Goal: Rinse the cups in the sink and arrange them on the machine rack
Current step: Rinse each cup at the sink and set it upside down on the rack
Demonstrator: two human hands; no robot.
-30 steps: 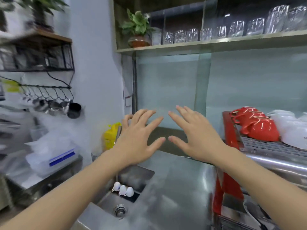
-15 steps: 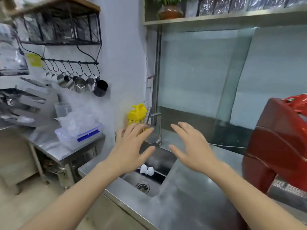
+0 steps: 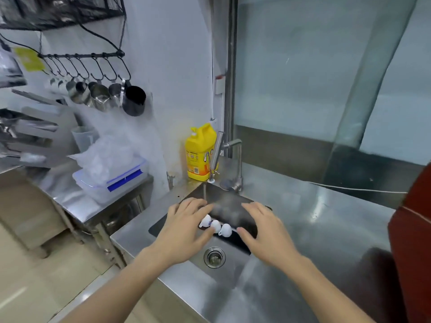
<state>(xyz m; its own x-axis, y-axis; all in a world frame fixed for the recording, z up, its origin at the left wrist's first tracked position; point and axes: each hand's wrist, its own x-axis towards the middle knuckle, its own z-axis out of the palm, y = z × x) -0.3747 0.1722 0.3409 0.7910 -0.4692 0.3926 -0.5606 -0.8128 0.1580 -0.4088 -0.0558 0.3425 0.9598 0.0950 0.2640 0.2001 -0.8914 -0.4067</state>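
Three small white cups (image 3: 216, 226) lie upside down in a row on a dark mat inside the steel sink (image 3: 229, 264). My left hand (image 3: 184, 231) hovers over the sink's left side, fingers spread, its fingertips just above the leftmost cups. My right hand (image 3: 263, 231) is held open over the sink's right side, a little to the right of the cups. Neither hand holds anything. The red machine (image 3: 412, 241) shows only as an edge at the far right; its rack is out of view.
A tap (image 3: 233, 159) stands behind the sink beside a yellow detergent bottle (image 3: 200, 151). A drain (image 3: 214, 257) sits at the sink's front. Steel counter (image 3: 326, 229) stretches right. Left: a lower table with a plastic box (image 3: 112, 180), and pitchers (image 3: 109, 95) on wall hooks.
My view has swung left and down from the machine rack to the sink. Both open hands have dropped from chest height to just above the cups.
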